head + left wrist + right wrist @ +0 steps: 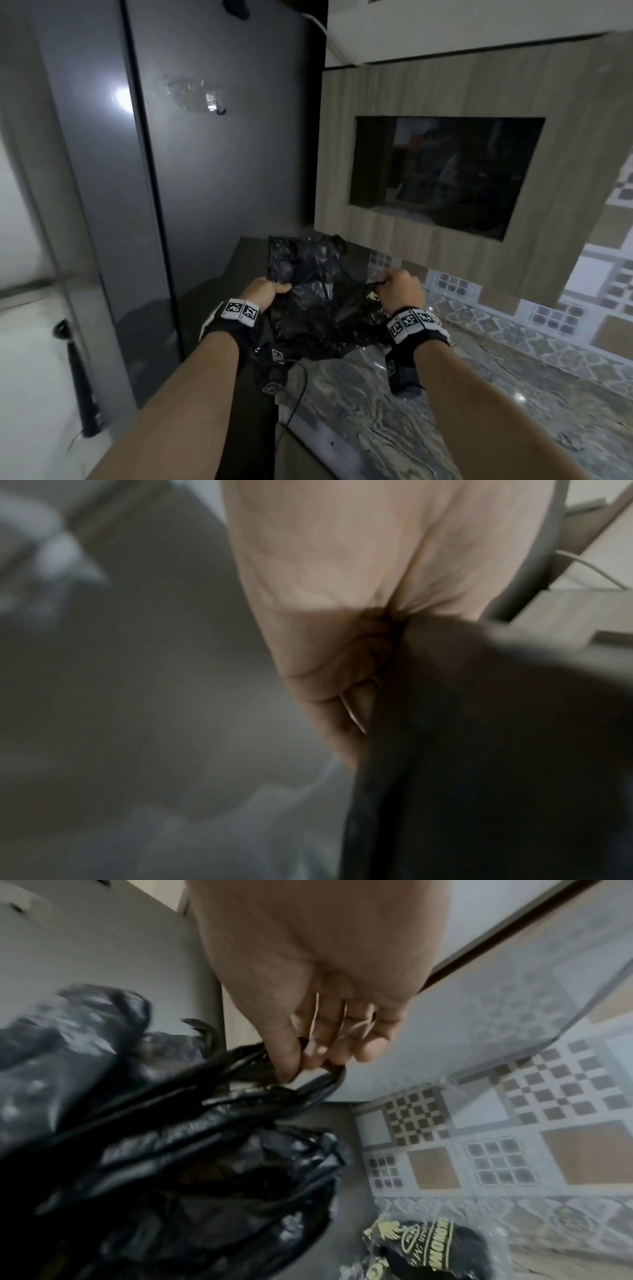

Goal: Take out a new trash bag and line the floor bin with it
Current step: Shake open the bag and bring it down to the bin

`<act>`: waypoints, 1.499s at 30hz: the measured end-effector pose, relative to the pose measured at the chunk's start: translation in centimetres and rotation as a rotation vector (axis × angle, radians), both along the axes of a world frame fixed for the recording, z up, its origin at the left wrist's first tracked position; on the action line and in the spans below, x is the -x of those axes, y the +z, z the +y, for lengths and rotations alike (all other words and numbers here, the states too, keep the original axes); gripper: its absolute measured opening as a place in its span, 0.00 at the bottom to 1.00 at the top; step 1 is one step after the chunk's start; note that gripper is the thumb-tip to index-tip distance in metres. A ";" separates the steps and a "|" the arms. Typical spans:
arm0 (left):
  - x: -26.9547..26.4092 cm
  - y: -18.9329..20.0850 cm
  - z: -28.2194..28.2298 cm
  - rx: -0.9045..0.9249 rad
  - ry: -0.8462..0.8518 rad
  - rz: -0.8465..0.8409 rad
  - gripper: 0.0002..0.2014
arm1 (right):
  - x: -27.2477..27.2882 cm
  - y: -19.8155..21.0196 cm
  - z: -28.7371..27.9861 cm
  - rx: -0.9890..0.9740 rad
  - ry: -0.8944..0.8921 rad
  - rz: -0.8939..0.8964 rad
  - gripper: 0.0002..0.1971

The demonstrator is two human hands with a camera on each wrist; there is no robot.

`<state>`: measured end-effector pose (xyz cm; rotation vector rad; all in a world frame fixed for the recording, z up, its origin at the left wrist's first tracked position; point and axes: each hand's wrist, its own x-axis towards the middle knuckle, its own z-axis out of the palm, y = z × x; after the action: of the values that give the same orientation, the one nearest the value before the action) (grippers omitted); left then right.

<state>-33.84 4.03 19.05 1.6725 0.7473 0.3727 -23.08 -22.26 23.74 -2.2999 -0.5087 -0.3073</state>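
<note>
The left hand (265,289), just left of centre in the head view, has its fingers curled round a bunched edge of a black trash bag (315,294); the left wrist view is blurred but shows the fingers folded against dark plastic. The right hand (399,287), right of centre, pinches the opposite edge of the same bag, and the right wrist view shows thumb and fingers (342,1031) closed on a twisted strand of the film. The bag hangs crumpled between the two hands, above the near end of a marbled countertop (428,411) that fills the lower right of the frame. Below the right hand, at the bottom of the right wrist view, a clear packet with gold print (424,1250) holding more black plastic lies on the counter. A grey fridge (191,171) fills the left and upper centre of the head view, with a wood-grain cabinet (428,89) at upper right.
</note>
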 end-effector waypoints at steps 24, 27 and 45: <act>4.2 4.1 -6.8 -0.323 -0.203 -0.034 0.05 | 5.4 7.2 3.4 -0.391 0.599 0.589 0.27; 5.4 5.1 -4.7 -0.151 -0.122 -0.146 0.03 | 5.4 6.3 1.5 0.114 0.556 0.418 0.48; 11.4 6.0 0.0 -0.029 0.231 -0.261 0.17 | 7.0 -7.7 5.7 0.640 0.384 0.265 0.40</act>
<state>-45.20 3.99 25.08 1.5302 0.7429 0.7524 -30.08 -16.54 16.03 -2.7088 -0.9984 0.4024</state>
